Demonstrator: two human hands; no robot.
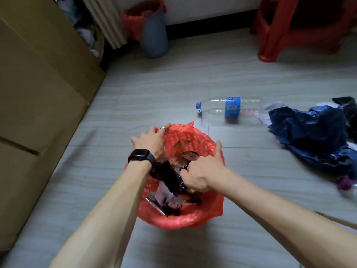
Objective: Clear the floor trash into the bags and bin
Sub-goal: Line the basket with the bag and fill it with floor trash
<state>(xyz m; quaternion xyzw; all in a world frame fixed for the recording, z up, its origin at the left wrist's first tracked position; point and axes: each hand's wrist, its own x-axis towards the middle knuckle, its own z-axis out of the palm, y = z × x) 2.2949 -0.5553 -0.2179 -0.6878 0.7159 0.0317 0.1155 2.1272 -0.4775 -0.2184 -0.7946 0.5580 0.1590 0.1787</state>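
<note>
Cardboard box: fills the left edge of my view, standing on the pale floor.
Far bin: grey-blue, lined with a red bag, against the back wall, well apart from my hands.
Left hand: watch on the wrist, ring on one finger; I see the fingers spread and curled over the far left rim of the red bag, gathering the plastic upward.
Red bag: thin, translucent, crumpled, its mouth open wide on the floor right below me; the far edge is pulled up into a peak just beside my left fingertips.
Black wrapper: dark, glossy, crinkled, lying inside the bag between my two wrists, over paper scraps and other packaging.
Right hand: fingers curled tight into a fist around the black wrapper's right end, thumb stuck straight up against the bag's right rim.
Plastic bottle: clear, blue cap and label, on its side on the floor beyond the bag, untouched.
Blue bag: dark, crumpled, lying on the floor at the right with paper bits around it.
Red stool: top right, by the wall.
</note>
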